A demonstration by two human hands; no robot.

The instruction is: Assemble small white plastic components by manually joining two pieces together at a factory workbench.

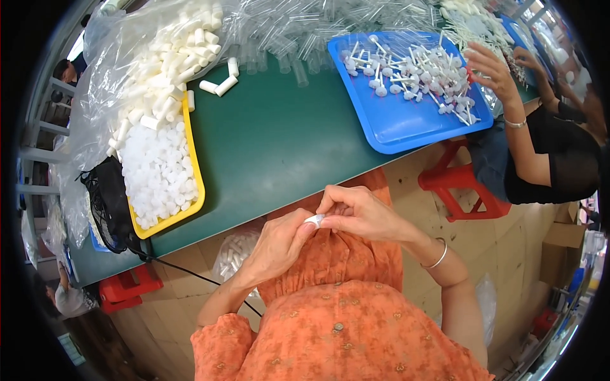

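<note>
Over my lap, just off the table's front edge, my left hand [277, 244] and my right hand [363, 214] meet with fingers closed. Pinched between them is a small white plastic piece [314, 220], mostly hidden by my fingertips. Left of my hands a yellow tray [201, 184] holds a heap of small white translucent plastic caps [159, 174]. White cylinders [171, 70] are piled above the caps, partly on a clear plastic bag [105, 76]. A few loose cylinders [227, 85] lie on the green table [273, 140].
A blue tray [400, 136] at the right holds white sticks with round heads [413, 76]. A co-worker's hand [492, 73] hovers over it. Clear tubes [286, 32] cover the table's far side. Red stools [457, 184] and a bag of white pieces [236, 254] are below the table.
</note>
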